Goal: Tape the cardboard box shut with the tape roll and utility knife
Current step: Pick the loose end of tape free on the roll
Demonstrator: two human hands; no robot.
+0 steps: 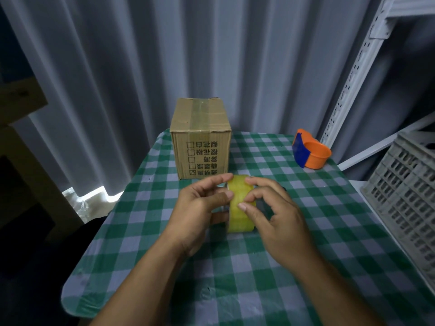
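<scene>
**Ana:** Yellowish tape roll sits between both hands, lifted just over the checked tablecloth, near the front of the cardboard box. The left hand grasps the roll from its side, fingers wrapped round the rim. The right hand pinches at the outer face with thumb and forefinger.

**Ben:** So the step looks like finding the loose end. A fingernail dragged slowly round the face should catch the ridge, while the left hand turns the roll to feed fresh surface under it.

**Ana:** Agreed, and peeling straight rather than at an angle should stop the tape splitting into a sliver. The box already carries a strip along its top seam, so a new strip would probably run over or across that one.

**Ben:** What about room?

**Ana:** The box stands at the far edge of the table, close to the grey curtain. An orange and blue dispenser lies well apart to the right, and a grey crate stands just off the table's right edge. Open cloth lies in front of the box and to its left. No utility knife can be made out with certainty, so cutting may need a search first
</scene>
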